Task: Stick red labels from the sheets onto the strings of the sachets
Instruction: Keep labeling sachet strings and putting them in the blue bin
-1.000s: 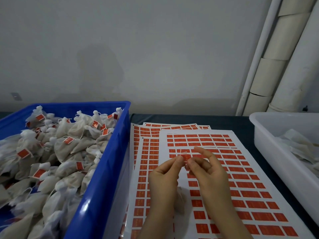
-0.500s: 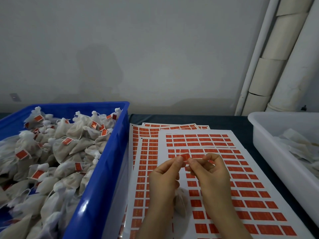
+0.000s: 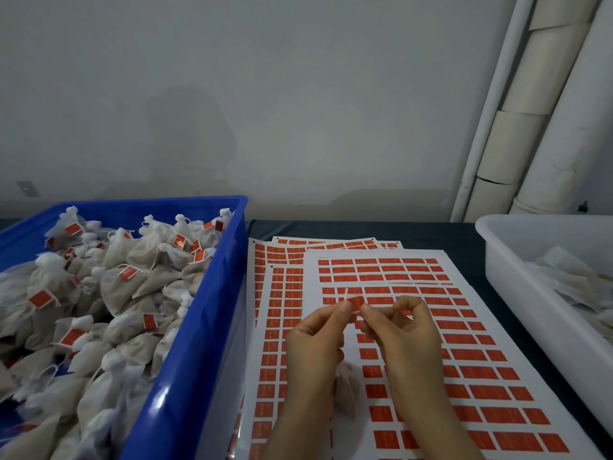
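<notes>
Background: a plain grey wall is standing behind the dark desk (image 3: pixel 464 234), with pale pipes (image 3: pixel 517 134) rising at the far right.
Sheets: several label sheets (image 3: pixel 414 330) are lying overlapped on the desk, between the two bins.
Left hand (image 3: pixel 315 340): its fingers are pinching together on the left edge of a red label (image 3: pixel 354 301), which is sitting folded on a thin string (image 3: pixel 345 292).
Right hand (image 3: pixel 401 330): its fingers are pressing together on the label's right edge, just above the top sheet.
Sachet (image 3: pixel 345 390): it is hanging low between the two wrists, partly hidden by them.
Blue bin (image 3: pixel 195 327): it is sitting at the left, holding a heap of labelled sachets (image 3: pixel 109 293).
White bin (image 3: pixel 530 293): it is sitting at the right, holding pale unlabelled sachets (image 3: pixel 577 280).
</notes>
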A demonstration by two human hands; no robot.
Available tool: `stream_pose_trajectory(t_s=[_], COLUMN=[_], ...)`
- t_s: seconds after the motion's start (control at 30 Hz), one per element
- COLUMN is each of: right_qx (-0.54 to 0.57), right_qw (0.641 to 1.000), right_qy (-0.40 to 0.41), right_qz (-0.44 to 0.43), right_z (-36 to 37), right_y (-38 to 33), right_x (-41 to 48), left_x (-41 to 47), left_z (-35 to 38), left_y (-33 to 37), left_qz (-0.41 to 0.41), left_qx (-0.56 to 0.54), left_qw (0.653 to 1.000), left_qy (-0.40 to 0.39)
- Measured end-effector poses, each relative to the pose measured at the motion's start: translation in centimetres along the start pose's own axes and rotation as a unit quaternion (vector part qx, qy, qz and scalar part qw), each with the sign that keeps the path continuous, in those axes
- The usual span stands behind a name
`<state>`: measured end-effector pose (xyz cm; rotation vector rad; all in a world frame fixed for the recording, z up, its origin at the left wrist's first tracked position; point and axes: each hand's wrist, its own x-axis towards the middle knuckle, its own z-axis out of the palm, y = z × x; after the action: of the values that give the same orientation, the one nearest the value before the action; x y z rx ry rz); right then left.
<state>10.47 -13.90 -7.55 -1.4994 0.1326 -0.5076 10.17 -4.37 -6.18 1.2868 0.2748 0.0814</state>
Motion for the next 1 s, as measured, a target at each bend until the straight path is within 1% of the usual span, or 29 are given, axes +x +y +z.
stream_pose_trajectory(t_s=[0.27, 0.53, 0.8, 1.0], right_qx=[-0.03, -0.075, -0.06, -0.043], right_qw=[0.999, 0.994, 0.998, 0.999], right_qy=[-0.005, -0.075, -0.03, -0.031], right_qz=[-0.019, -0.014, -0.011, -0.007], right_z=[0.15, 0.55, 0.19, 0.22], right_y=[-0.08, -0.69, -0.82, -0.52], right_x=[-0.1, -0.46, -0.57, -0.46], left_x=[0.13, 0.46, 0.63, 0.6], left_z=[-0.15, -0.43, -0.27, -0.37], left_y=[-0.18, -0.36, -0.55, -0.65], left_qz=[0.018, 0.041, 0.048, 0.063], left_qx=[0.004, -0.005, 0.007, -0.009], left_qw=[1.0, 0.999, 0.999, 0.998], left_qy=[-0.011, -0.007, -0.009, -0.015])
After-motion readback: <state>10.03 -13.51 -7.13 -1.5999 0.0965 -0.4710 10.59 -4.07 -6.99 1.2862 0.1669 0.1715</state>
